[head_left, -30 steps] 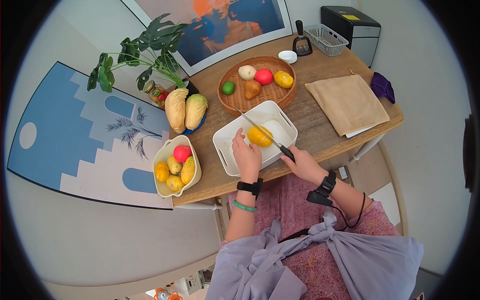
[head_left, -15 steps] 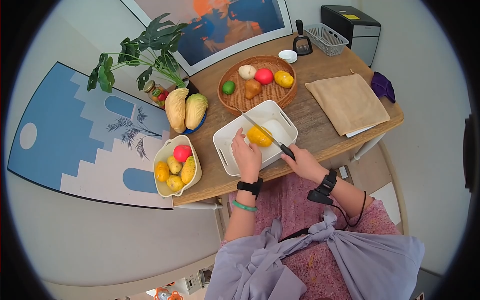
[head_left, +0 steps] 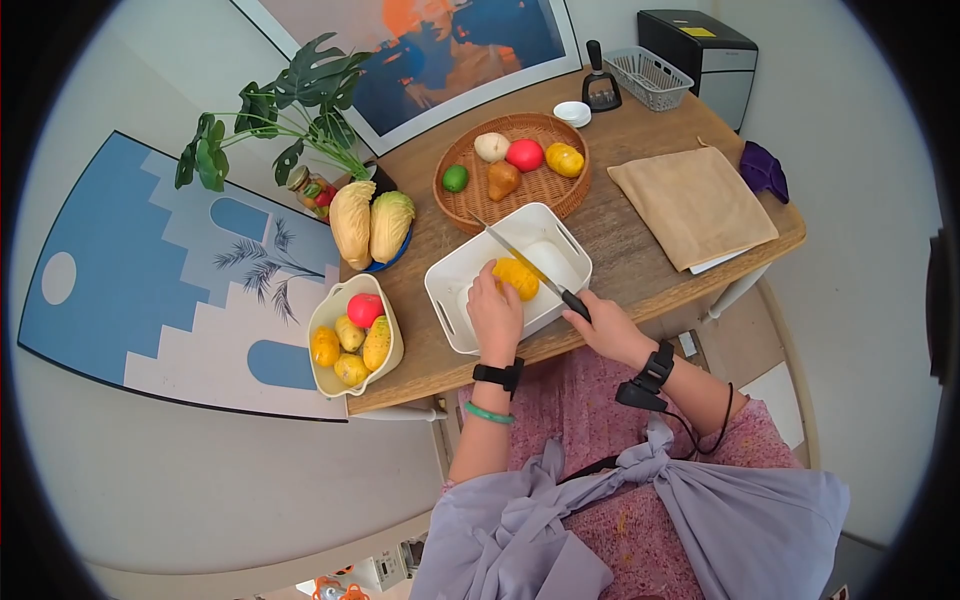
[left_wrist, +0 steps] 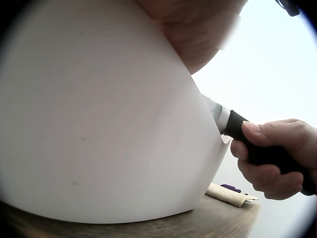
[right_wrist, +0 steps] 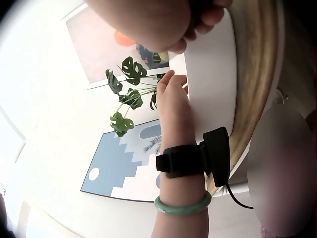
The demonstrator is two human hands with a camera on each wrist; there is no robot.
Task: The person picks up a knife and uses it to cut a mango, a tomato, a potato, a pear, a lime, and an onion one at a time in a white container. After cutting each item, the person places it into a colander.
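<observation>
In the head view, my right hand (head_left: 607,328) grips the black handle of a kitchen knife (head_left: 541,275). Its long blade slants up and left across a white rectangular bin (head_left: 447,299), passing over a rounded yellow fruit (head_left: 522,281) inside. My left hand (head_left: 494,310) reaches over the near left wall and holds the fruit's left end with fingers and thumb. From the left wrist, the bin wall (left_wrist: 109,129) hides the fruit and most of the blade; the right hand (left_wrist: 277,158) is wrapped round the handle.
Behind the bin stands a round wicker tray (head_left: 450,209) of produce. A cream basket (head_left: 395,352) with yellow produce and one red piece sits left, near cabbages (head_left: 390,226) and a plant (head_left: 303,77). A folded tan cloth (head_left: 694,207) lies right.
My left hand has moved from beside the yellow fruit onto its left end. The right hand and knife have barely moved.
</observation>
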